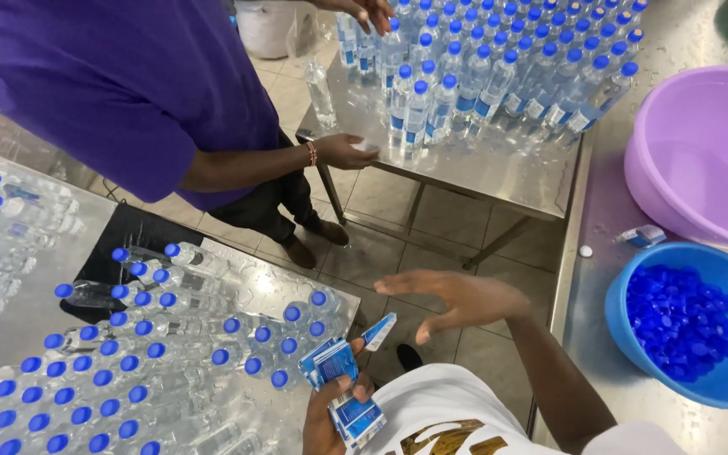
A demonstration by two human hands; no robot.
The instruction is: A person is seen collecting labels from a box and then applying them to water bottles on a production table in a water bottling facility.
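Shiny steel tables crowd a tiled floor, carrying rows of clear plastic bottles with round blue caps. Near the lower middle, the left hand is clamped on a fanned stack of glossy blue-and-white labels, their long axis slanting up and to the right. Just right of them the right hand hovers flat with fingers spread, holding nothing, and at far right a blue plastic bowl holds loose caps.

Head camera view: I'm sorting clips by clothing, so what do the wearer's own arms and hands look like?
Both arms are bare to the hands. The left hand and right hand wear no gloves, rings or wristbands that show. A white top with a gold print covers the chest; whether it has short sleeves cannot be told.
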